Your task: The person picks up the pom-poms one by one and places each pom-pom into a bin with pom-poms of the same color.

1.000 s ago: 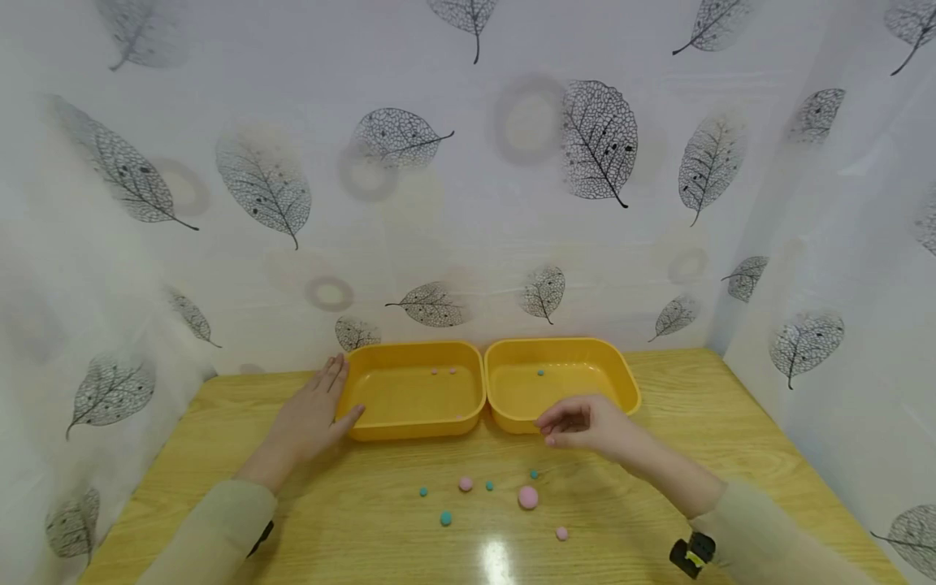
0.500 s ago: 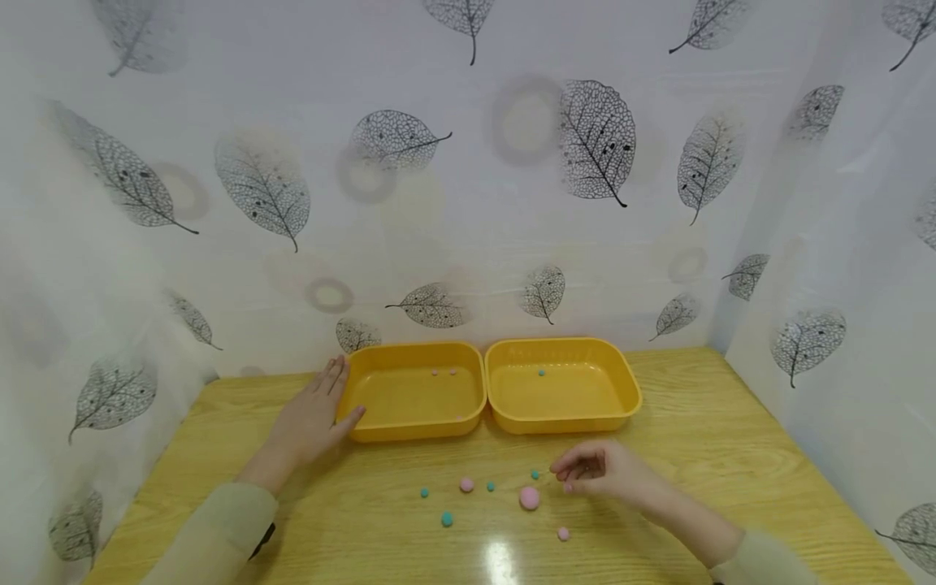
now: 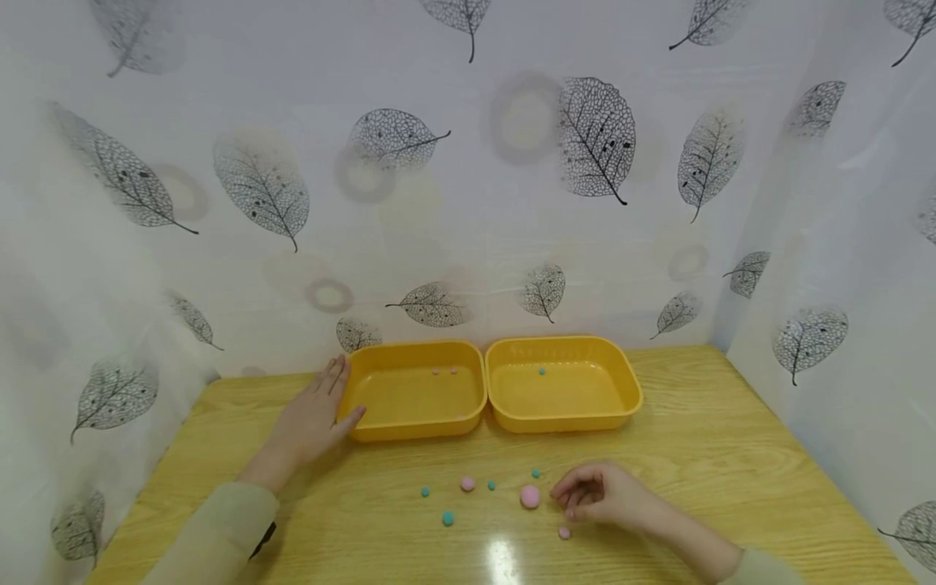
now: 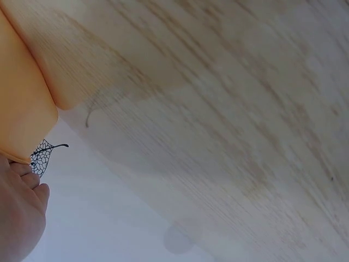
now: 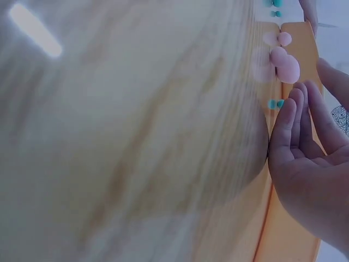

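My left hand [image 3: 309,418] lies against the left end of the left yellow tray [image 3: 413,431], fingers straight, thumb over its front rim. In the left wrist view the fingers [image 4: 22,177] touch the tray's wall. My right hand [image 3: 605,497] hovers low over the table, fingers loosely bent and holding nothing. Just left of its fingertips sits a large pink ball [image 3: 530,496]. A small pink ball [image 3: 564,533] lies below the thumb, and a small teal ball [image 3: 536,473] lies up and left. The right wrist view shows the large pink ball [image 5: 289,69] beyond the fingertips.
Farther left lie a pink ball [image 3: 467,484], a bigger teal ball [image 3: 448,518] and small teal balls [image 3: 426,491]. The right yellow tray [image 3: 570,424] adjoins the left one and holds a teal bead [image 3: 542,371]. Tiny pink beads [image 3: 453,370] are in the left tray. A leaf-print curtain [image 3: 468,203] hangs behind.
My right hand has moved from the right tray's front edge back toward the balls on the table, beside the large pink one. The left hand has stayed on the tray.
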`<state>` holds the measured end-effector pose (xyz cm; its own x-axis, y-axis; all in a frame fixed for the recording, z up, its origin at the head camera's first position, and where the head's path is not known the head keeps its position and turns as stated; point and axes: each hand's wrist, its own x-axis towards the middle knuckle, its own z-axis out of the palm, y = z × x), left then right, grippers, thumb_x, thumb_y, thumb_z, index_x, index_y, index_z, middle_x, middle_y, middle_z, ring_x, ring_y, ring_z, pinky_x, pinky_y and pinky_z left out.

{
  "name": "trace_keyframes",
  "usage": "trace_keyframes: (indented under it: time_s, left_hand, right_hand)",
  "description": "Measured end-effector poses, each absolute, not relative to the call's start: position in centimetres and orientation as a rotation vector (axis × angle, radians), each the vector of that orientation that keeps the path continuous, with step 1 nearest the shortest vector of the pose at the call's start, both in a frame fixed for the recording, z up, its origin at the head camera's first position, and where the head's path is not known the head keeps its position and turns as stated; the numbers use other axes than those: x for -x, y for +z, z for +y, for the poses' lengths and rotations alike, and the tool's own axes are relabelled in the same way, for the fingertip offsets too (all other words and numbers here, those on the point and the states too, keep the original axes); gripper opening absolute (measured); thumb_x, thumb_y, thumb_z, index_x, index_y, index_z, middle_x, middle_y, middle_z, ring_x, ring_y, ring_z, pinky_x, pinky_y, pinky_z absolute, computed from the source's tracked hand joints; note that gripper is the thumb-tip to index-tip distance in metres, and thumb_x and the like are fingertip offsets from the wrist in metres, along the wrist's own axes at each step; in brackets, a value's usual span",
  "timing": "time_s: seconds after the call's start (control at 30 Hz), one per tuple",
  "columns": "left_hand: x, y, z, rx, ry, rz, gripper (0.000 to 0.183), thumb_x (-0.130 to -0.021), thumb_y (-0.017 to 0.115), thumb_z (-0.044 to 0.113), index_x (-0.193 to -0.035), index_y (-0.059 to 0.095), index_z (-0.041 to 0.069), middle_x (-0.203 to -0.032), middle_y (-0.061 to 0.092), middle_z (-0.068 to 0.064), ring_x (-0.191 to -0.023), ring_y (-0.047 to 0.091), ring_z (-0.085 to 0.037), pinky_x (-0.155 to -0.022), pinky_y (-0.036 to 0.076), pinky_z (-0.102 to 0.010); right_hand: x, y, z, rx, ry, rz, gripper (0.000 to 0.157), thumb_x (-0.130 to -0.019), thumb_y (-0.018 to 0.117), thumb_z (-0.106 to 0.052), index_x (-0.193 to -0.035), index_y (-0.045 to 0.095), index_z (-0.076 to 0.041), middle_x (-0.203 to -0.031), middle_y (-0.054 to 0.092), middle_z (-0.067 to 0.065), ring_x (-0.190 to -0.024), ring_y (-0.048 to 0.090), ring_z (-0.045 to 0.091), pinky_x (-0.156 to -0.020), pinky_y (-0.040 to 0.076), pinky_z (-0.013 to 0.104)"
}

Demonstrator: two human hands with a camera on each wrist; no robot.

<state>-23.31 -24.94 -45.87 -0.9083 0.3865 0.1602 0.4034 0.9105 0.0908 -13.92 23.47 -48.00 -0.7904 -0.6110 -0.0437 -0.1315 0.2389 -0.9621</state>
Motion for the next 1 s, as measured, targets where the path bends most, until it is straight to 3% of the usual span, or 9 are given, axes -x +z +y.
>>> trace_keyframes:
  time_s: [0.4,1.0]
  left_hand:
    - [23.24,-45.65,-24.84,0.617,-0.193,-2.942,0.08,-0.109,0.055,0.039,-0.161,0.025,-0.014,-0.173,0.021,-0.031,-0.16,0.025,-0.049,-0.131,0.028,-0.058]
    - [23.42,-45.98,-24.92,0.602,-0.196,-2.947,0.081,-0.109,0.054,0.04,-0.161,0.025,-0.014,-0.173,0.021,-0.031,-0.161,0.024,-0.048,-0.131,0.028,-0.058]
  right_hand:
    - [13.56,-48.8,23.61,0.813,-1.503,2.158,0.025,-0.088,0.086,-0.012,-0.107,0.077,0.002,-0.098,0.076,0.019,-0.085,0.067,-0.004,-0.075,0.063,0.023]
    - [13.27,-48.77,22.81,0.95,-1.385,2.271,0.013,-0.087,0.087,-0.01,-0.098,0.08,-0.008,-0.09,0.073,0.007,-0.083,0.06,-0.006,-0.069,0.059,0.02]
